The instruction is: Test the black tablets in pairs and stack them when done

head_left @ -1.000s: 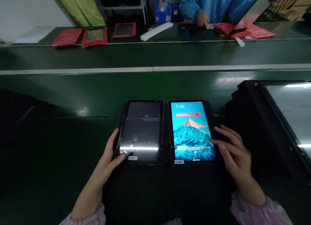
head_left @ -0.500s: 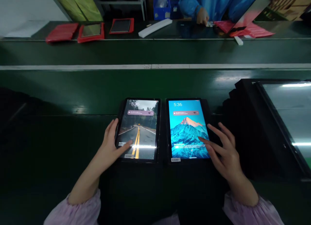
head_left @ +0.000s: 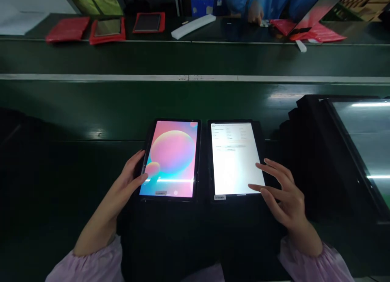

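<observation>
Here, curled left hand (head_left: 125,183) clasps tablet (head_left: 174,156), empty right hand (head_left: 288,198) splays; stickers (head_left: 219,197) illegible.

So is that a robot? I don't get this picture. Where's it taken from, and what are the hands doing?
No robot here! Those are a person's own bare hands, in purple sleeves. The camera sits on their head, looking forward and down.

Two tablets lie side by side on a dark surface. The left hand is at the edge of the left tablet, which glows pink and blue. The right hand spreads its fingers over the right tablet, which shows a mostly white page. I can't tell if they touch the screen. Neither tablet is lifted up.

Across the way, another person's hand is near some red wrapping.
</observation>
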`<state>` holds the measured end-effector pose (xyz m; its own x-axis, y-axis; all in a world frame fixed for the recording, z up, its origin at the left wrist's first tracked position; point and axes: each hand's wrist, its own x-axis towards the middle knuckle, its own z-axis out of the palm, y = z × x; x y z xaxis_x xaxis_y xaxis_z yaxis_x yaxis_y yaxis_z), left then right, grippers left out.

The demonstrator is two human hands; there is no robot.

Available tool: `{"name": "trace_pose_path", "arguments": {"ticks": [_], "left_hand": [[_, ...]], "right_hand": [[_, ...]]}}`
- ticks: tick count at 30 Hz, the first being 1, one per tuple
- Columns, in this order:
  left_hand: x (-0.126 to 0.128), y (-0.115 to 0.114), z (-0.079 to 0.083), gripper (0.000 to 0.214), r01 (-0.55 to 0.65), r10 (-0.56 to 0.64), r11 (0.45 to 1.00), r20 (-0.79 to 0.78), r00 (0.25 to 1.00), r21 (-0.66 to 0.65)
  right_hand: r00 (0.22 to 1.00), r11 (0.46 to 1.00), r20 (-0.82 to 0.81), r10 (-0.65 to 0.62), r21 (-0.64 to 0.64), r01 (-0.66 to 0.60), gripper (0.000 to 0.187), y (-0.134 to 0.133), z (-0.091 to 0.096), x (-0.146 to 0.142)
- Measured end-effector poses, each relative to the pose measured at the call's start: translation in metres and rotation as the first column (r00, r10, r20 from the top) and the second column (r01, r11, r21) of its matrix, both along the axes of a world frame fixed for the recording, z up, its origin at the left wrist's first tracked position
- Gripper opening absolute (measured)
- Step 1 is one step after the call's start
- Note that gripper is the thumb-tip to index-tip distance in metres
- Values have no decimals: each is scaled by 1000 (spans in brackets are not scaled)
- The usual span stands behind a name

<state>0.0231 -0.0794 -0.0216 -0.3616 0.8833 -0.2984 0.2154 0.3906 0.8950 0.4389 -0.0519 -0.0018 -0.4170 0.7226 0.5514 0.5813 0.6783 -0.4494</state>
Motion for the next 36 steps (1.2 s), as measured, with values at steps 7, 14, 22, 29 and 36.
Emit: {"name": "trace_pose_path", "arguments": {"ticks": [7, 14, 22, 29, 36], "left_hand": [[-13, -8, 13, 82, 70, -64, 992, 63, 996, -101], [-16, -16, 5, 136, 281, -298, 946, -92, 950, -160], [-18, -16, 12, 106, 243, -248, 957, -10, 969, -159], [-18, -19, 2, 140, 350, -397, 909, -219, 891, -224], [7, -14, 1, 121, 192, -251, 965, -417, 874, -178]], "right_hand": [[986, 986, 46, 163, -28, -162, 30, -2, 12, -6], [993, 1000, 118, 9, 11, -10, 27, -1, -1, -5], [991, 991, 10, -134, -14, 134, 38, -4, -3, -4], [991, 991, -28, -129, -34, 128, 37, -5, -3, -6], [976, 976, -67, -205, -90, 199, 32, -8, -2, -10]]}}
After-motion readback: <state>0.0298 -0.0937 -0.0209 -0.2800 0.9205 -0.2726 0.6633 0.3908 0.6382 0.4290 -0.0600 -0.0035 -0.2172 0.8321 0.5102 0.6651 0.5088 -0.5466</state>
